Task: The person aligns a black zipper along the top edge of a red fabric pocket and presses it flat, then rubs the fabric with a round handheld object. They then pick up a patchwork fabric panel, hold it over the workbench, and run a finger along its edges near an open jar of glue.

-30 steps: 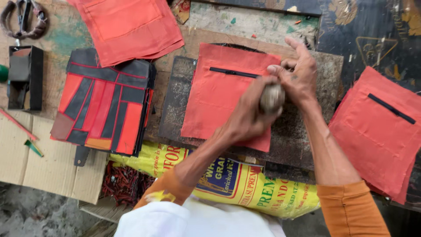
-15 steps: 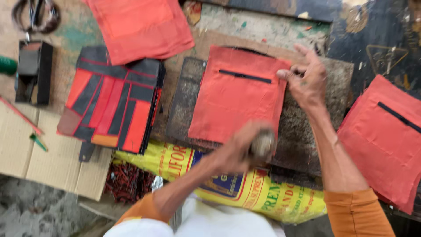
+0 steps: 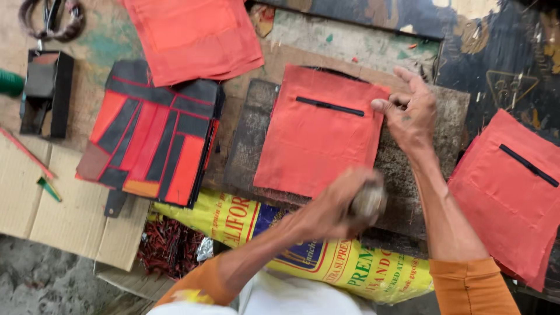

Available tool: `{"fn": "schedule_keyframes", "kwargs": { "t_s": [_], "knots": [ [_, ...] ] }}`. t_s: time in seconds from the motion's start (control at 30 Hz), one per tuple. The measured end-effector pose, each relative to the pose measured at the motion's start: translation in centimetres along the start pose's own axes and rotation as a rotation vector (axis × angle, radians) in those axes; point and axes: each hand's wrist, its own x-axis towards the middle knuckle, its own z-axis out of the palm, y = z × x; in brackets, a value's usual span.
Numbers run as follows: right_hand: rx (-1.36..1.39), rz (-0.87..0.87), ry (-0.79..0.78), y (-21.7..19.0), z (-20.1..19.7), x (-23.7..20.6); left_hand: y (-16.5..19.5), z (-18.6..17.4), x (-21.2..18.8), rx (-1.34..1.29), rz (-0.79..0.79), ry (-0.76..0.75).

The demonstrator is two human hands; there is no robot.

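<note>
One red fabric panel (image 3: 318,140) with a black slit lies flat on a rough wooden block (image 3: 408,175) on the worktop. The right hand (image 3: 411,114) presses its edge with loosely curled fingers; the left hand (image 3: 335,204), blurred, grips a rounded tool (image 3: 367,201). Two more red fabric stacks (image 3: 195,35) and one red-and-black patchwork stack (image 3: 151,140) lie nearby.

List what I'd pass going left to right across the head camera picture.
Black box → red-and-black patchwork stack → red cloth with black slit → right hand → red cloth pile.
</note>
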Motion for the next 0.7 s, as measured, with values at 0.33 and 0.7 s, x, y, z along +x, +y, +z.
{"fn": "schedule_keyframes", "kwargs": {
  "t_s": [0.33, 0.7],
  "knots": [
    [-0.055, 0.010, -0.015, 1.4, -0.4, -0.2, 0.3, -5.5, -4.2, 0.066, -0.038, 0.159],
    [-0.103, 0.043, -0.006, 0.2, -0.5, -0.1, 2.1, -8.8, -5.2, 0.104, -0.148, 0.159]
  ]
}}
